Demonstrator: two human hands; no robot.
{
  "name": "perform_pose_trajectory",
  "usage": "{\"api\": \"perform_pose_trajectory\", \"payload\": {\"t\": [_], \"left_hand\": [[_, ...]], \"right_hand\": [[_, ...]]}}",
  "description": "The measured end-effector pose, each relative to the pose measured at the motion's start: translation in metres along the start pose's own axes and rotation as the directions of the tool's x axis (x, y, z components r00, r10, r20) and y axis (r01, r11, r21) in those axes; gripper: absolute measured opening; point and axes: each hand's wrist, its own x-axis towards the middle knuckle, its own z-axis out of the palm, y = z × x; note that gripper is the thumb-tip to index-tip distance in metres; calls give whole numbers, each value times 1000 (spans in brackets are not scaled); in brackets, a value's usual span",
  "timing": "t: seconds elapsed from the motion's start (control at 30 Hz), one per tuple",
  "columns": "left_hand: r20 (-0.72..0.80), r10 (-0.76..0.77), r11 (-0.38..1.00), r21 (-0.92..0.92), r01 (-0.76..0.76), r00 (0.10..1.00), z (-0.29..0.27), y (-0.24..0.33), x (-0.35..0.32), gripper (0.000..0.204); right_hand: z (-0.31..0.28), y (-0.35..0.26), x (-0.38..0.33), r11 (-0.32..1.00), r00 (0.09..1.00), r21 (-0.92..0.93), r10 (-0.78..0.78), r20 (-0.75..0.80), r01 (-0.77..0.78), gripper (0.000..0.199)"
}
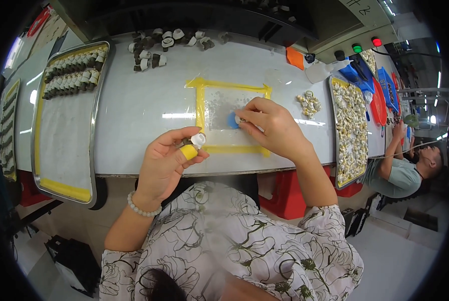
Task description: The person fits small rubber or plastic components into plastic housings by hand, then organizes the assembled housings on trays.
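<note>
My left hand holds a small white cup-shaped part with a dark lower piece between thumb and fingers, its round opening facing up. A yellow cover wraps the thumb tip. My right hand is pinched low over a clear sheet framed with yellow tape. Something small and pale shows at its fingertips, too hidden to name. Right beside them is a blue patch; whether it is a finger cover or a separate thing I cannot tell.
White-and-dark parts lie loose at the back. A left tray holds rows of similar parts. On the right are a small pile of brass-and-white pieces, a full tray, a white bottle and a co-worker.
</note>
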Motion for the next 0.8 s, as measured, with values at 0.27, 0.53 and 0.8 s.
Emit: {"api": "perform_pose_trajectory", "payload": {"t": [0.27, 0.53, 0.8], "left_hand": [[101, 18, 999, 29, -21, 995, 1, -10, 12, 30], [44, 71, 997, 22, -72, 996, 8, -19, 19, 26], [51, 113, 991, 68, -117, 992, 8, -23, 20, 24]], "right_hand": [[-3, -7, 6, 990, 996, -134, -24, 89, 36, 20], [0, -5, -8, 950, 985, 279, 162, -57, -140, 24], [4, -17, -13, 868, 985, 489, 146, -88, -85, 27]]}}
